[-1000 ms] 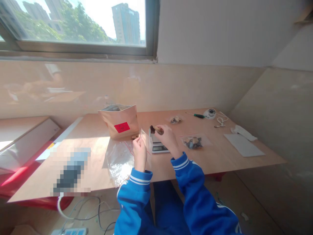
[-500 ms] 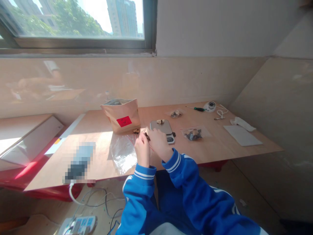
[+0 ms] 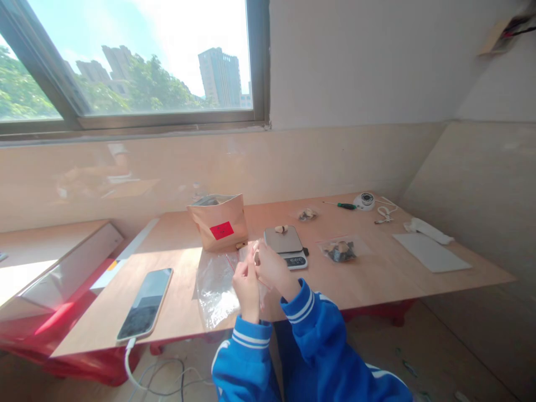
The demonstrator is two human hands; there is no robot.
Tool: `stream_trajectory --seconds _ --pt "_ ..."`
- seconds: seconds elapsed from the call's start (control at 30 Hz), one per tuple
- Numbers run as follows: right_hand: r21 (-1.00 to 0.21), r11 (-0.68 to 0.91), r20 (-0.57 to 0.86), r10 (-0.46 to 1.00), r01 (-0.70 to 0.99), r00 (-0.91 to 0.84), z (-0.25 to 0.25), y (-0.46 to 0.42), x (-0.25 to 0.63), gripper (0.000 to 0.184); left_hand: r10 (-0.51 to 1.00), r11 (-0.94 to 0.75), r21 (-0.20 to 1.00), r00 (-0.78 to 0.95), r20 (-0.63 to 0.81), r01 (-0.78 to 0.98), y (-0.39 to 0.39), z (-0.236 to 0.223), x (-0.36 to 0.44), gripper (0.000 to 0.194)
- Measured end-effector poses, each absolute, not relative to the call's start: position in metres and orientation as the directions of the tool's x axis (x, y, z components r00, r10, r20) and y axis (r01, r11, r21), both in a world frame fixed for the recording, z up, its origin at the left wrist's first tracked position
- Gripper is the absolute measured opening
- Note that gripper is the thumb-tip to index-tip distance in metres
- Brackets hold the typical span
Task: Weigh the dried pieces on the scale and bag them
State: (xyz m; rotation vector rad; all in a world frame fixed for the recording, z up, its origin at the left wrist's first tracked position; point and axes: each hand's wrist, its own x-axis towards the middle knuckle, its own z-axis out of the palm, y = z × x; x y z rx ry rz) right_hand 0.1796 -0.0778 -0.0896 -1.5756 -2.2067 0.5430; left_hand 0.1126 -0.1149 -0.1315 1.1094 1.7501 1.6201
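Note:
My left hand (image 3: 247, 286) and my right hand (image 3: 273, 271) are close together above the table's near edge, both pinching a small clear zip bag (image 3: 250, 251) between the fingertips. What is inside the bag is hidden by my fingers. Just beyond my right hand sits a small digital scale (image 3: 288, 244) with one light-coloured piece (image 3: 280, 229) on its platform. An open brown paper pouch (image 3: 220, 226) with a red label stands behind my left hand. A pile of clear plastic bags (image 3: 214, 282) lies on the table (image 3: 377, 279) under my left hand.
A phone (image 3: 146, 303) on a charging cable lies at the front left. Two small filled bags (image 3: 340, 250) (image 3: 307, 214) lie right of the scale. At the back right are a screwdriver (image 3: 341, 205), a white round device (image 3: 365, 200), a cord (image 3: 383, 212) and a white sheet (image 3: 431, 252).
My right hand came down from above the scale with a dark piece and met my left hand at the small bag. A light piece now lies on the scale. The camera tilted up.

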Motion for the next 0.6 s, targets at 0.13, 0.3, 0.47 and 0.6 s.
stream_trajectory --seconds 0.13,0.3,0.47,0.6 --pt "-0.654 0.36 0.217 0.932 0.666 -0.291 -0.093 -0.078 0.174 0.025 0.819 -0.134 0.983 -0.573 0.036 -0.129 -0.114 -0.139 0.114 0.039" --pt "-0.851 0.462 0.29 0.811 0.251 -0.508 -0.084 -0.102 0.192 0.042 0.69 -0.162 0.91 -0.703 -0.172 -0.382 -0.114 -0.136 0.101 0.038" --pt "-0.914 0.37 0.277 0.867 0.164 -0.414 -0.1 -0.081 0.225 0.027 0.583 -0.215 0.897 -0.788 -0.199 -0.386 -0.116 -0.137 0.082 0.041" --pt "-0.769 0.466 0.305 0.869 0.437 -0.39 -0.136 -0.034 0.208 0.034 0.539 -0.207 0.905 -0.815 -0.212 -0.372 -0.118 -0.145 0.073 0.048"
